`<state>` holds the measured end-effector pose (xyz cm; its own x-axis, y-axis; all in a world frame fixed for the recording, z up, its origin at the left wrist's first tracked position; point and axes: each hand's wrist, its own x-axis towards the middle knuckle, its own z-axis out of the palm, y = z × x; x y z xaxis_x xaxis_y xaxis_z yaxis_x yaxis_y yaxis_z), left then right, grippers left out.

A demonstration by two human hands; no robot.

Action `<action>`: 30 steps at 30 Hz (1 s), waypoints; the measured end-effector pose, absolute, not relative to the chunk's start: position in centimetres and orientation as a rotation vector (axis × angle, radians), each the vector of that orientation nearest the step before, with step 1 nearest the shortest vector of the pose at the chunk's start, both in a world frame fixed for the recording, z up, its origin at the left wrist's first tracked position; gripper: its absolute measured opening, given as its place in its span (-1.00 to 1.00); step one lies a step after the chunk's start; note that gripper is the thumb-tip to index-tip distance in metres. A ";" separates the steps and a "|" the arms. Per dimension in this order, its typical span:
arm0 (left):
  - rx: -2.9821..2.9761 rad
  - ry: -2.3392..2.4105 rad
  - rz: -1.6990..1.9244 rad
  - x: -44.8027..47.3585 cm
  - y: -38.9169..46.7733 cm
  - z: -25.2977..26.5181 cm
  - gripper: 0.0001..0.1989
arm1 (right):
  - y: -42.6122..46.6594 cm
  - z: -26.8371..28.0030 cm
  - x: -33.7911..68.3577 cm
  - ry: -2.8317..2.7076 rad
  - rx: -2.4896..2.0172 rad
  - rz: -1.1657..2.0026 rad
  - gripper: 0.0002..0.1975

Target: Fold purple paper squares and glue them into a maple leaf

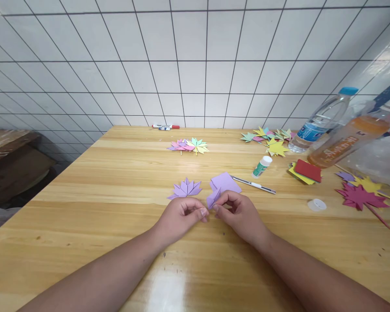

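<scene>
Between thumb and fingers of my right hand (pixel 238 214) is a small folded piece of purple paper (pixel 212 198), its point standing up. My left hand (pixel 185 216) is just to its left, thumb and fingers curled together; anything between those fingertips is hidden. Beyond my left hand lies a purple folded-paper leaf (pixel 186 188) with several points. Purple paper squares (pixel 226 182) lie behind my right hand, partly covered by it. A slim utility knife (pixel 253 184) rests beside them, touching or nearly touching their edge.
To the right are a glue stick (pixel 261 167), its white cap (pixel 316 204), coloured paper squares (pixel 308 170) and a maroon paper leaf (pixel 360 196). A water bottle (pixel 315 125) and an orange drink bottle (pixel 347 141) stand behind. Markers (pixel 165 127) and finished leaves (pixel 196 145) lie near the tiled wall.
</scene>
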<state>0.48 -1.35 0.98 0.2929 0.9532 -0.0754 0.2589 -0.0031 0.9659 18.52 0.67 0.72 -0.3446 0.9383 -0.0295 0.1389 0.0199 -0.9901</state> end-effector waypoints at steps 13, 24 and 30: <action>1.655 1.240 0.828 1.0 -1.2 0.8 -0.74 | 0.3 0.6 18.2 -1.546 -1.123 1.409 -0.83; 1.673 1.347 0.877 1.4 -1.7 0.9 -0.78 | 0.3 0.8 18.2 -1.501 -1.117 1.415 -0.68; 1.747 1.375 0.849 1.4 -1.7 0.8 -0.77 | 0.3 0.8 18.1 -1.460 -1.132 1.413 -0.60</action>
<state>1.36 -1.69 0.77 0.2055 0.9772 0.0529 0.4848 -0.1486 0.8619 18.12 0.30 0.76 -0.2863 0.9573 -0.0414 0.0726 -0.0214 -0.9971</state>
